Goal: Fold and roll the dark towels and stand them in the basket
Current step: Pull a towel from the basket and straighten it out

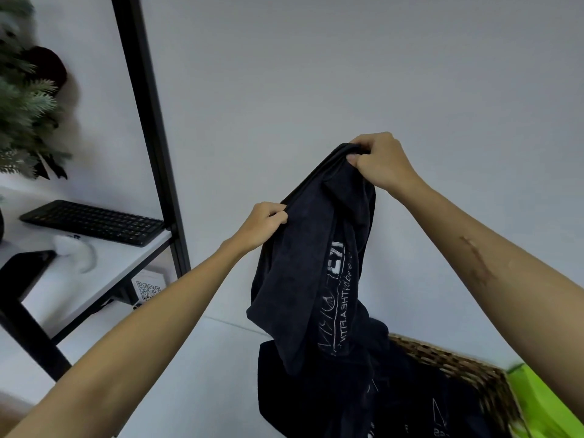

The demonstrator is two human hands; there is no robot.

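Observation:
A dark towel [319, 263] with white printed lettering hangs in the air at the centre of the view, crumpled and unfolded. My right hand [377, 161] pinches its top edge at the highest point. My left hand [264, 224] grips the same edge lower and to the left. The towel's lower end drapes down onto more dark towels [395, 403] heaped in a woven wicker basket [458, 358] at the bottom right. How many towels lie in the basket is hidden by the heap.
A white desk [104, 273] with a black frame post [151, 128] stands at the left, bearing a black keyboard [91, 221]. A green plant [22, 99] is at the far left. A bright green object [543, 403] lies beside the basket. A plain wall fills the background.

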